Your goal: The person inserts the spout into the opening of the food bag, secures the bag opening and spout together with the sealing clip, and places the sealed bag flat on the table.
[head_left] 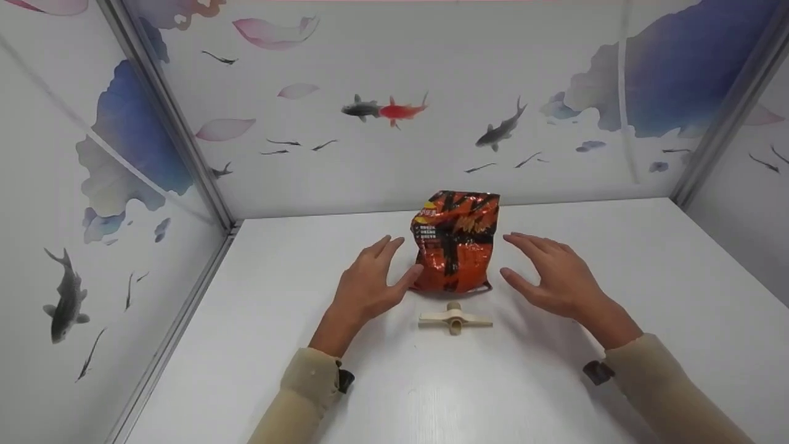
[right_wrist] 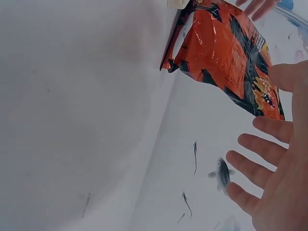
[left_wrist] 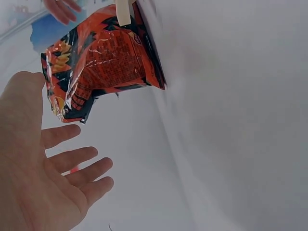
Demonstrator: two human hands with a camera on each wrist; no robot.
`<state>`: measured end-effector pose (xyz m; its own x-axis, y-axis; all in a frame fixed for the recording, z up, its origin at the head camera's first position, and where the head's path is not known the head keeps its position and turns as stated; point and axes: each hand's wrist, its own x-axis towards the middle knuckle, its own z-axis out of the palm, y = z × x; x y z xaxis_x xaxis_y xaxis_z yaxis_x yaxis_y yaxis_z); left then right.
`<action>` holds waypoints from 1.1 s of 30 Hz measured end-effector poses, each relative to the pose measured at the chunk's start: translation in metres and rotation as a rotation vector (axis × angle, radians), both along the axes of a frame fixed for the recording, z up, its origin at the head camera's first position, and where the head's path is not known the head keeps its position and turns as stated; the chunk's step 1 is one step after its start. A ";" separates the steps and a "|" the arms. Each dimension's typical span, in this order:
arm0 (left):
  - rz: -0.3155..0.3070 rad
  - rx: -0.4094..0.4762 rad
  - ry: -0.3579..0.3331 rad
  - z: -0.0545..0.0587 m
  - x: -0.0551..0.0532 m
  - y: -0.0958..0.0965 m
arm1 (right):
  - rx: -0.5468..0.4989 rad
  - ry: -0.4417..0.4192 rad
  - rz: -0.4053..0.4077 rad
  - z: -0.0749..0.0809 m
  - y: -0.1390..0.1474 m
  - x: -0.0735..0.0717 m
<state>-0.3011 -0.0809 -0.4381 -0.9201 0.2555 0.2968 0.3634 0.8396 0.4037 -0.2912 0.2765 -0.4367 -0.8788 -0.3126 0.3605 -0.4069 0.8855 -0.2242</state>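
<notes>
An orange and black bag (head_left: 457, 250) stands on the desk (head_left: 246, 345) between the left hand (head_left: 372, 282) and the right hand (head_left: 560, 275). The fingers of both are nearly straight, spread wide apart, and hold nothing; whether the left thumb touches the bag's edge, I cannot tell. A pale cross-shaped piece (head_left: 470, 320) lies nearer the person than the fingertips. Beyond the fingers rises a fish-patterned wall (head_left: 394, 49).

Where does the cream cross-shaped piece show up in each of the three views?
Head: cross-shaped piece, below and slightly right of centre.
Left wrist: cross-shaped piece, cut off by the top edge, left of centre.
Right wrist: cross-shaped piece, a sliver at the top edge, slightly right of centre.
Shared landmark: the orange-and-black bag, close by it in all three.
</notes>
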 end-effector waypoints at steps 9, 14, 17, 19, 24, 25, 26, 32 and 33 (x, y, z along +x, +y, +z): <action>-0.033 -0.022 0.022 0.002 0.015 0.004 | -0.029 0.049 0.048 -0.003 -0.005 0.008; -0.065 -0.040 0.053 0.003 0.021 0.005 | -0.033 0.054 0.057 -0.004 -0.009 0.011; -0.087 -0.063 0.068 0.003 0.024 0.007 | -0.034 0.037 0.064 -0.004 -0.011 0.013; -0.108 -0.075 0.080 0.002 0.026 0.008 | -0.031 0.027 0.071 -0.005 -0.012 0.013; -0.165 -0.083 0.113 -0.004 0.030 0.012 | -0.024 0.029 0.097 -0.008 -0.014 0.014; -0.173 -0.085 0.115 -0.005 0.031 0.012 | -0.023 0.030 0.102 -0.009 -0.015 0.014; -0.180 -0.091 0.117 -0.006 0.032 0.013 | -0.022 0.031 0.106 -0.011 -0.015 0.014; -0.214 -0.124 0.066 -0.009 0.040 0.017 | -0.023 0.008 0.160 -0.017 -0.019 0.015; -0.219 -0.125 0.054 -0.010 0.041 0.018 | -0.024 -0.002 0.176 -0.017 -0.019 0.016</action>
